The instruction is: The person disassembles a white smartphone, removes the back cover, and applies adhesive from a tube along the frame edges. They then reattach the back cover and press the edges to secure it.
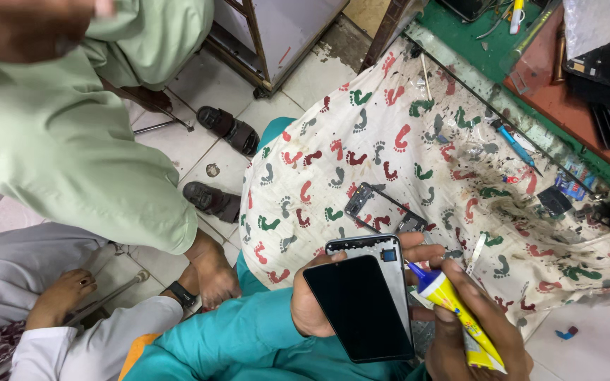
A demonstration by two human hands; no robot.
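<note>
While our left hand (312, 310) curls around the back of a phone frame (383, 254), gripping it from below with the thumb side near its top edge, a loose black screen panel (358, 307) lies tilted across the frame's front, its upper corner lifted off to the left so the frame's pale top strip with a small blue part shows above it. Our right hand (471, 331) is clenched on a yellow glue tube (460, 314), fingers wrapped round its body, and the tube's blue nozzle (415, 271) points up and left, touching or just beside the frame's right edge. We hold all this low over our lap, above a white cloth printed with red, green and grey footprints (390, 141) that drapes from the workbench (566, 106). On that cloth, just beyond the phone, rests a dark bare phone chassis (368, 201), and farther right a blue-handled screwdriver (515, 144) lies near the bench's green edge. To the left stand other people: a pale green garment (58, 141), a bare foot (213, 271), two dark sandals (227, 130) on the tiled floor
</note>
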